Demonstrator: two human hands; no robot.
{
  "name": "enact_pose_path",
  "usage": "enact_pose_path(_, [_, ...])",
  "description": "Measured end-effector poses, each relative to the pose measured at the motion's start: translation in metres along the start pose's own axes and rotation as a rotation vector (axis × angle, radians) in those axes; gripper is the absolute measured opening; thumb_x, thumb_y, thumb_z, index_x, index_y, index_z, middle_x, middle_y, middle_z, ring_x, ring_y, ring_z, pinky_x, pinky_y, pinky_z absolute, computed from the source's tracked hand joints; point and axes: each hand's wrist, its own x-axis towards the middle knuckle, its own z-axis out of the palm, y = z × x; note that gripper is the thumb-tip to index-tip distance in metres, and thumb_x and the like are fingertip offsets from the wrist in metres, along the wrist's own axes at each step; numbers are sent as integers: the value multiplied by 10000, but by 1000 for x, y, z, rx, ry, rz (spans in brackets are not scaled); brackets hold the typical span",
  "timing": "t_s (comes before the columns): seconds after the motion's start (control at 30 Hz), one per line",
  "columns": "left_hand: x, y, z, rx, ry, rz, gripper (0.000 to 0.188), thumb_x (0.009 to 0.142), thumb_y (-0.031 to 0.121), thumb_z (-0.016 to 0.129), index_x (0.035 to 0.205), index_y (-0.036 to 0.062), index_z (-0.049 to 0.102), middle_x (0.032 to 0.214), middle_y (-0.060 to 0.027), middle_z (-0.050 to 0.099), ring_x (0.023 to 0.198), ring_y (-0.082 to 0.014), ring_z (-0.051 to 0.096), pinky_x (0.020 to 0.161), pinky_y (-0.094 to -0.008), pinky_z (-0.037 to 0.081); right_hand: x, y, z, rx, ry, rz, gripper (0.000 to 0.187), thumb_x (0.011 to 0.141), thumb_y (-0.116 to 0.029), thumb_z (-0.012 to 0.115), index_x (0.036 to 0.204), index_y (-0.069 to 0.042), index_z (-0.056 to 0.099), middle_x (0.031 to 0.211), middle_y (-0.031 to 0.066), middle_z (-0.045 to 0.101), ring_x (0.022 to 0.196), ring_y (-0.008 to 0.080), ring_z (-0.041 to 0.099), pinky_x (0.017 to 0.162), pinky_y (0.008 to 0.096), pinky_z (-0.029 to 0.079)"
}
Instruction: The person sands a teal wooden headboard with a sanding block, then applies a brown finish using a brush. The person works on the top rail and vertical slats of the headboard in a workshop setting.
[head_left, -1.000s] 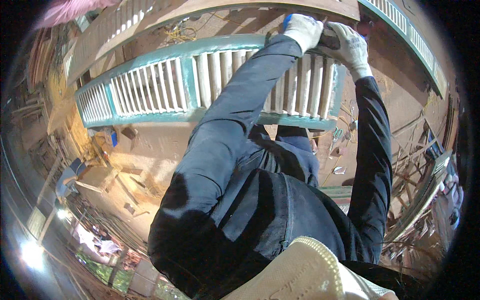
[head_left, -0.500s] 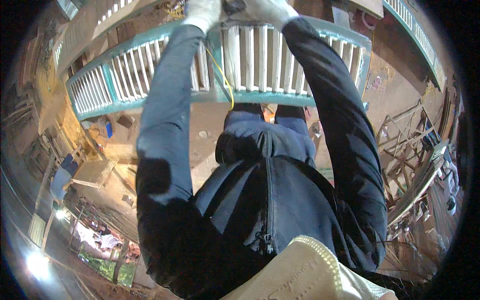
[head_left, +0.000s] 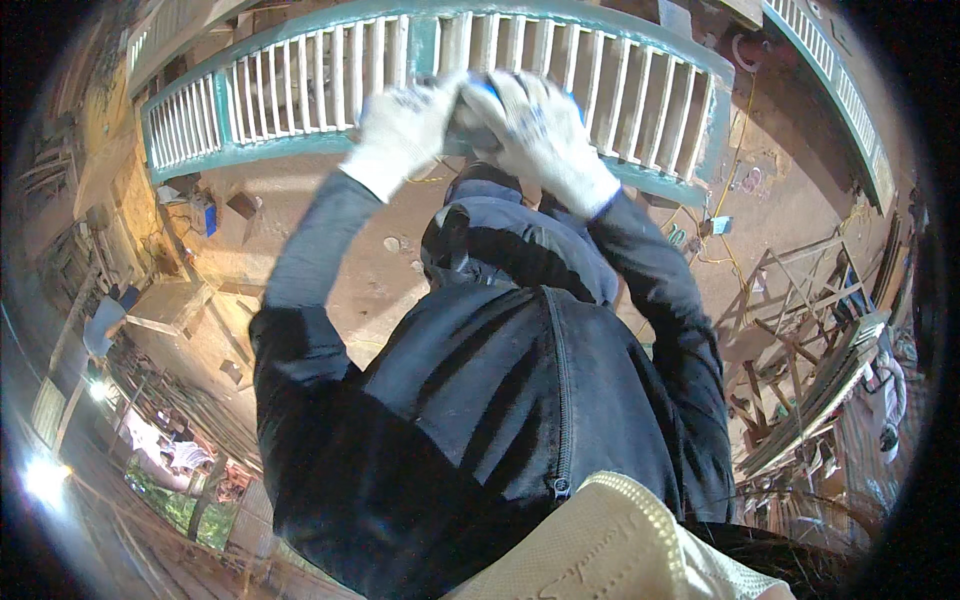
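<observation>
Both hands wear white knit gloves with blue marks. My left hand (head_left: 405, 135) and my right hand (head_left: 540, 140) are close together, fingers curled round a dark grey hand tool (head_left: 470, 132). The gloves cover most of it, so its exact kind does not show. They are over the near rail of a long teal-framed panel with white slats (head_left: 350, 75), which lies across in front of me. Whether the tool touches the rail is hidden. A thin yellow cord (head_left: 430, 180) shows just below my left hand.
Another teal slatted panel (head_left: 835, 90) lies at the far right. Wooden frames (head_left: 800, 290) stand on the right. A wooden box (head_left: 170, 305) and a blue object (head_left: 210, 220) are on the left. A yellow cord (head_left: 735, 150) runs past the panel's right end. Another person (head_left: 890, 390) is at the right edge.
Both hands have come back toward me, from beyond the panel's far rail to its near rail, with the tool between them. My elbows are more bent. The view has shifted slightly.
</observation>
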Motion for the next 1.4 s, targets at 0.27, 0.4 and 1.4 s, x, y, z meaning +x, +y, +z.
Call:
enact_pose_path(0.27, [33, 211, 106, -419, -55, 165, 459, 926, 160, 455, 1385, 178, 458, 908, -101, 712, 760, -272, 706, 649, -424, 549, -200, 71, -4, -12, -261, 214, 669, 651, -279, 799, 1248, -150, 527, 1234, 109, 543, 1150, 318, 531, 978, 440, 444])
enact_pose_path(0.4, [64, 265, 109, -469, 34, 210, 371, 955, 215, 439, 1306, 133, 528, 895, -119, 715, 755, -275, 705, 645, -437, 548, -230, 110, -23, -70, -244, 255, 680, 656, -320, 794, 1255, -138, 529, 1238, 117, 565, 1135, 329, 553, 964, 439, 463])
enact_pose_path(1.4, [-35, 46, 131, -334, -143, -25, 489, 810, 307, 652, 1268, 170, 546, 973, -106, 706, 886, -278, 691, 755, -421, 542, -71, -28, 83, 145, -228, 29, 594, 667, -279, 781, 1171, -102, 522, 1138, 133, 571, 1073, 315, 557, 900, 453, 450])
